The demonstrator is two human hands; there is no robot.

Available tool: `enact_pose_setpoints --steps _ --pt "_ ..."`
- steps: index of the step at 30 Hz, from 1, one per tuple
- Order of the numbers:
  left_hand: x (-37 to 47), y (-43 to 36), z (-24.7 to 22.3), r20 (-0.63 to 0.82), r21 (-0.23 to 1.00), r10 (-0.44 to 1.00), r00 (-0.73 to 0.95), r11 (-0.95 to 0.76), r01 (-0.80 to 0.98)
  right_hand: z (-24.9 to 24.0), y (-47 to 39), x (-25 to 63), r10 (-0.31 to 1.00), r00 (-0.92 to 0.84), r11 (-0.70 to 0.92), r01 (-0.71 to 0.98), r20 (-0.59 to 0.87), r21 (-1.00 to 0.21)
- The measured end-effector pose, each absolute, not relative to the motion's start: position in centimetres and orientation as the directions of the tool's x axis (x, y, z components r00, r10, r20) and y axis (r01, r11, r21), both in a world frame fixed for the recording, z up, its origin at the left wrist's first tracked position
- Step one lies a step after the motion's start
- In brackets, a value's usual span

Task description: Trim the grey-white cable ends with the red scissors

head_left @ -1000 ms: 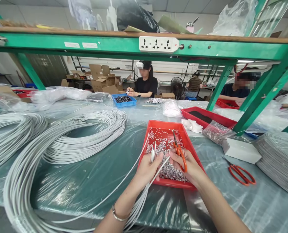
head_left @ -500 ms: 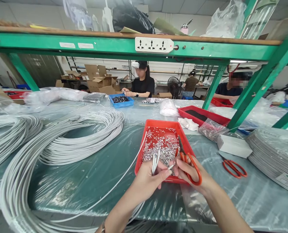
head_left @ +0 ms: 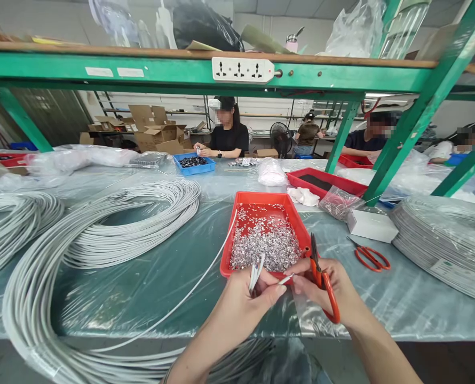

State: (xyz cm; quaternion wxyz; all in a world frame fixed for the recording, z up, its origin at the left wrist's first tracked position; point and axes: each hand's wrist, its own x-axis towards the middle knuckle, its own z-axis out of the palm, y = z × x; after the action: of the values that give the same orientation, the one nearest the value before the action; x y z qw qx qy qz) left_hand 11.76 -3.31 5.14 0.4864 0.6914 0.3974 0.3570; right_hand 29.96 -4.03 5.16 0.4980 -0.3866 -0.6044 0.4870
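My left hand (head_left: 239,298) is closed round several white cables (head_left: 255,273), whose cut ends stick up above the fist. Between its thumb and forefinger lies one cable end (head_left: 285,280), pointing right. The fingertips of my right hand (head_left: 335,282) pinch at the tip of that end; any small part there is too small to make out. Hooked in the same right hand is a pair of orange-handled scissors (head_left: 332,304), blades upward. Just beyond both hands sits a red tray (head_left: 226,253) with many small shiny metal pieces (head_left: 265,242).
Large coils of white cable (head_left: 133,245) cover the left of the table. At right lie a second pair of scissors (head_left: 371,258), a white box (head_left: 371,226) and a wrapped coil (head_left: 433,256). A green shelf beam (head_left: 173,72) crosses overhead. A co-worker (head_left: 229,136) sits opposite.
The view has shifted, so the table sits a little higher and further left. The scissors in my right hand have turned more upright. Both hands now sit lower against the tray's near edge.
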Motion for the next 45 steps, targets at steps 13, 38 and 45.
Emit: enact_pose_setpoints --steps 13,38,45 --pt "12.0 -3.6 4.5 0.174 0.930 0.903 0.393 -0.282 0.236 4.9 -4.3 29.6 0.972 -0.166 0.172 0.009 0.168 -0.985" --pt "11.8 -3.2 3.8 0.055 0.995 0.801 0.596 0.006 -0.101 3.8 -3.9 28.9 0.910 -0.237 0.311 -0.153 0.340 -0.938" --pt "11.8 -3.5 3.9 0.075 0.996 0.817 0.571 -0.029 -0.088 3.7 -3.8 28.7 0.938 -0.102 0.320 -0.120 0.332 -0.940"
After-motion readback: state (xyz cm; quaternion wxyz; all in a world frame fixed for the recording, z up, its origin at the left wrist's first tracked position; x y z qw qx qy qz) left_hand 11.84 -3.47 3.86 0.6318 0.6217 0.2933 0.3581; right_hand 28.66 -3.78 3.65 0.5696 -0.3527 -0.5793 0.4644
